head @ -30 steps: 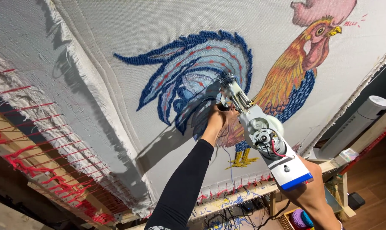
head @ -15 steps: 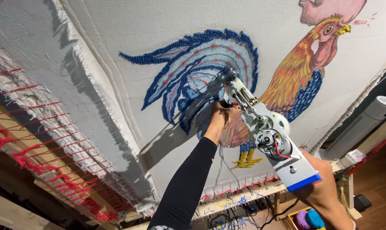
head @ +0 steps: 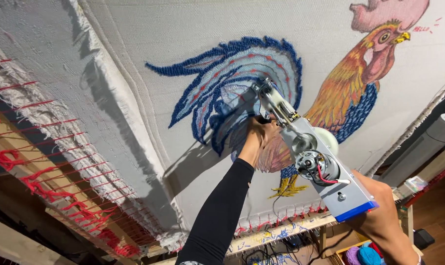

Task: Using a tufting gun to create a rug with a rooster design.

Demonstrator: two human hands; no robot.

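Observation:
A white backing cloth (head: pixel 193 44) stretched on a wooden frame carries a tufted rooster (head: pixel 291 93) with blue tail feathers, an orange neck and a pink comb. My left hand (head: pixel 260 137), on a black-sleeved arm, grips the front handle of a metal tufting gun (head: pixel 311 157). The gun's needle tip presses into the blue tail. My right hand (head: pixel 379 216) holds the gun's rear grip under its blue-edged end; its fingers are mostly hidden behind the gun.
The wooden frame (head: pixel 46 196) has red yarn loops laced along the cloth's edge. Balls of purple and blue yarn (head: pixel 362 255) sit in a box at the lower right. A white cylinder (head: pixel 428 142) stands at the right. Cables hang below the frame.
The gun's tip and my hands have kept at the blue tail. The view has shifted, so the rooster sits a little farther right and higher.

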